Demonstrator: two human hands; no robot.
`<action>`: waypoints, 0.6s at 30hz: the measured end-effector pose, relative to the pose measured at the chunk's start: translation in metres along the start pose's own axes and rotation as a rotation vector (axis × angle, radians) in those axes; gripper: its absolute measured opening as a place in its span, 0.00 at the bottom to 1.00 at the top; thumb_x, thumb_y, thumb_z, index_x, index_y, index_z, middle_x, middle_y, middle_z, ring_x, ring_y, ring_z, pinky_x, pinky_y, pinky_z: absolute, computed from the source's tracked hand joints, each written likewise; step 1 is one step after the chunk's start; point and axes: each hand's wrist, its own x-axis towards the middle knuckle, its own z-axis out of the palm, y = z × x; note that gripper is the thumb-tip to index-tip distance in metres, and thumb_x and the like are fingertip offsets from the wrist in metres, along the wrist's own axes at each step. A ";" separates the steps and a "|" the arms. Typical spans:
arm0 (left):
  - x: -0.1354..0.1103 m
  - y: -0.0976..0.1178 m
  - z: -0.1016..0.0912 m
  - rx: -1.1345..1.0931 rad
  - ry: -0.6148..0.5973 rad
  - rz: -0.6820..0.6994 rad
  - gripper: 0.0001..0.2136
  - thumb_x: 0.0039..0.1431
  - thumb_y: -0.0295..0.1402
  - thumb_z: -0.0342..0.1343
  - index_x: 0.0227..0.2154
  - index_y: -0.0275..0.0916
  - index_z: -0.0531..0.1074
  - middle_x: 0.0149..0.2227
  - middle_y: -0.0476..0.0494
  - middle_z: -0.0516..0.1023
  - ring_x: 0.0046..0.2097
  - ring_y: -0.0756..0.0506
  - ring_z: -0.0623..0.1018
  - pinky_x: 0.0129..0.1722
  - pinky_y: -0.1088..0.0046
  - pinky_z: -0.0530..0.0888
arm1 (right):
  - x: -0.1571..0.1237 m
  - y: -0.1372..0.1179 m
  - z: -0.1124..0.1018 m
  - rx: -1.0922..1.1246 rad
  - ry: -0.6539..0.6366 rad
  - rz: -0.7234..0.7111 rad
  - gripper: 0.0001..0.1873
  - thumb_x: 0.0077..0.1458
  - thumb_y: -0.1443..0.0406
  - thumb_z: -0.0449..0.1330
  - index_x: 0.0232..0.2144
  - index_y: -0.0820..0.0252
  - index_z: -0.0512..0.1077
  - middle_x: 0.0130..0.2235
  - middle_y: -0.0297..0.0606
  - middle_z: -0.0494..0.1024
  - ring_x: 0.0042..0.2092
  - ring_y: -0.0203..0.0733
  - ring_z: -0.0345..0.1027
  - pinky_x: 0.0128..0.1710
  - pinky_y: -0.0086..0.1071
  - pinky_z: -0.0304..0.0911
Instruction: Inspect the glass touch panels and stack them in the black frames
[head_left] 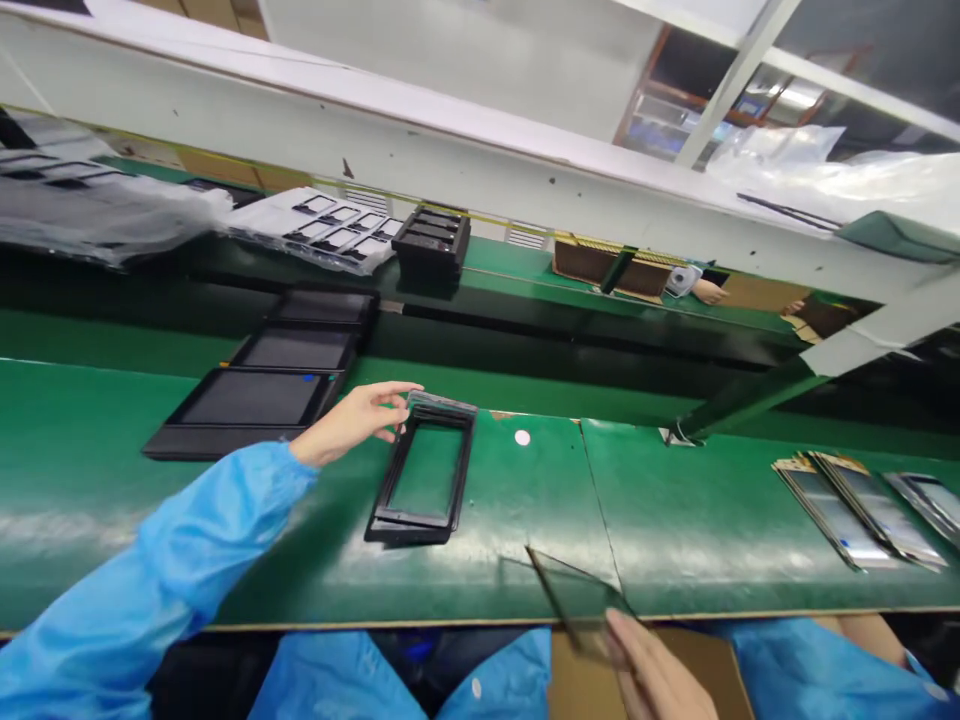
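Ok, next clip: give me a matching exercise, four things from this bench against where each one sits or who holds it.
Things:
1. black frame
2. clear glass sheet
3. black trays
4. screen panels

Places:
A. fanned out at the far right of the green bench
B. held by the right hand at the near edge
C. touched at its top end by the left hand
D. lined up beyond the left hand

Pairs: 1-C, 2-B, 3-D, 4-A
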 end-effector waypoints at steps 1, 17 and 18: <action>-0.013 0.006 0.011 -0.025 0.009 0.024 0.27 0.54 0.36 0.65 0.59 0.42 0.76 0.41 0.47 0.79 0.37 0.46 0.82 0.33 0.74 0.80 | 0.011 -0.011 0.001 0.035 0.044 0.090 0.11 0.65 0.63 0.65 0.47 0.52 0.86 0.38 0.42 0.89 0.36 0.49 0.85 0.41 0.37 0.79; -0.113 0.025 0.112 -0.336 0.049 0.204 0.17 0.60 0.31 0.68 0.53 0.42 0.84 0.38 0.44 0.86 0.35 0.47 0.85 0.35 0.77 0.84 | 0.071 -0.094 0.046 0.922 -0.133 0.694 0.32 0.55 0.60 0.74 0.61 0.56 0.77 0.34 0.34 0.77 0.30 0.35 0.68 0.25 0.26 0.67; -0.113 0.024 0.114 -0.342 0.052 0.206 0.17 0.60 0.31 0.68 0.52 0.42 0.84 0.38 0.44 0.86 0.35 0.46 0.86 0.34 0.77 0.84 | 0.070 -0.094 0.046 0.923 -0.132 0.697 0.32 0.55 0.60 0.74 0.61 0.55 0.77 0.34 0.34 0.77 0.30 0.35 0.68 0.25 0.26 0.67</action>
